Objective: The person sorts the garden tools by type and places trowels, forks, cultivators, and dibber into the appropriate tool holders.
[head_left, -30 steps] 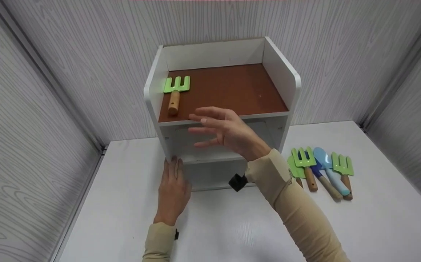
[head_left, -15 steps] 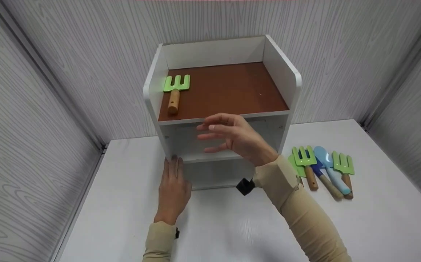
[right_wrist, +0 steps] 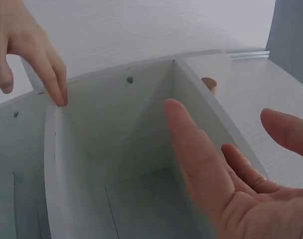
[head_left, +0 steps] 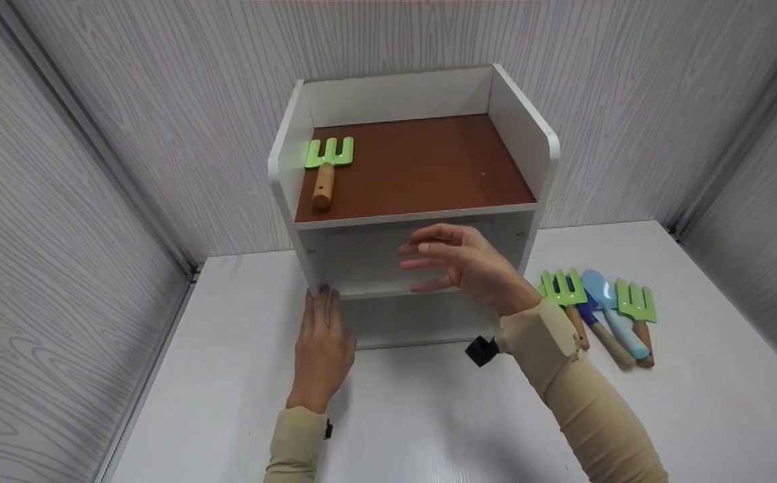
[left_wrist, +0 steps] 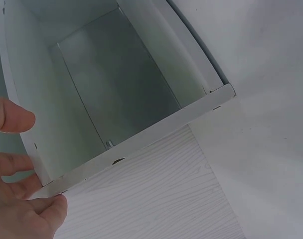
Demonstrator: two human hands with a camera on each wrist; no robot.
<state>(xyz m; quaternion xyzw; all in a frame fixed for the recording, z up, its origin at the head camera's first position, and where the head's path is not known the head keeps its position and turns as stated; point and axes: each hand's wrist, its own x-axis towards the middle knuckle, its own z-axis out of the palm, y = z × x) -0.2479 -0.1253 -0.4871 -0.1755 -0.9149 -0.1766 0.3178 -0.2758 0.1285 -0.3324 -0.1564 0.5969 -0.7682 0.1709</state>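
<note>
A white shelf unit (head_left: 422, 218) with a brown top board stands against the back wall. My left hand (head_left: 321, 355) reaches to its left front edge, fingers nearly straight, fingertips touching where the side panel meets the middle board. The left wrist view shows fingers (left_wrist: 54, 211) on either side of that board's corner. Before the upper compartment hovers my right hand (head_left: 472, 268), holding nothing, its fingers loosely bent and spread. On the brown board, at the left, lies a green garden hand fork (head_left: 325, 171) with a wooden handle; its handle end (right_wrist: 209, 83) peeks over the edge in the right wrist view.
To the right of the shelf unit, several garden hand tools overlap on the white table (head_left: 241, 376): green hand forks (head_left: 635, 302), a light blue trowel (head_left: 600, 288) and a dark blue tool (head_left: 588, 310). Grey wood-grain walls (head_left: 86, 221) enclose the table at left, back and right.
My right hand has drawn back from the brown board's front edge, moving right and slightly down. The left hand stays at the shelf unit's left edge. The hand fork has not moved.
</note>
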